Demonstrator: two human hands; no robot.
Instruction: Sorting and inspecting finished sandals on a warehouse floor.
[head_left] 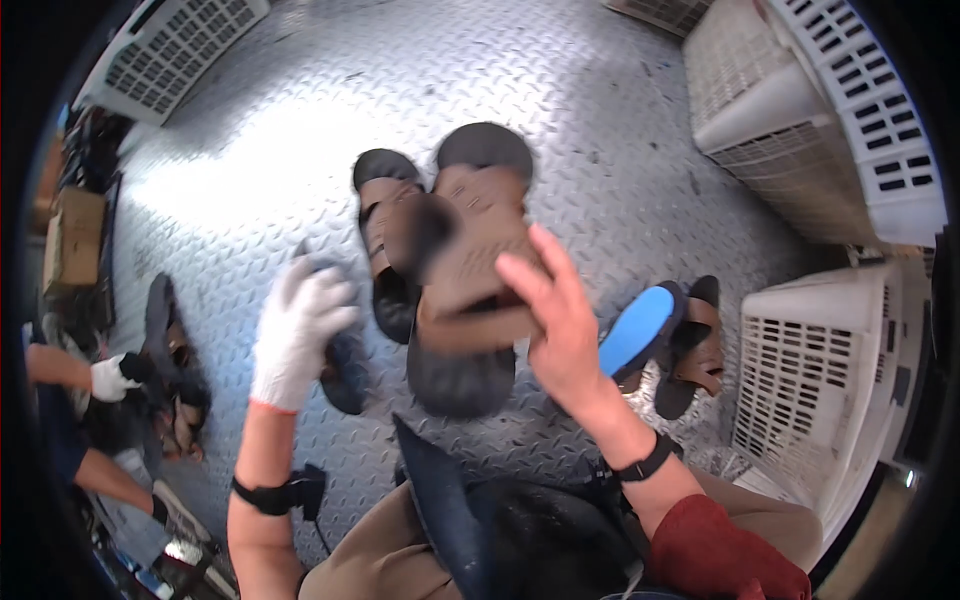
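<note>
In the head view, I look down on a grey tread-plate floor [610,130], bright with glare at upper left. A brown-strapped sandal [485,215] lies at the middle; my bare right hand [562,310] has fingers on its blurred strap, though I cannot tell whether they pinch. My white-gloved left hand [305,325] curls beside a dark sandal [347,378], its grip unclear to me. Pale slatted crates [810,365] line the right; a cardboard box [75,238] and another person's gloved hand [108,380] show at left
</note>
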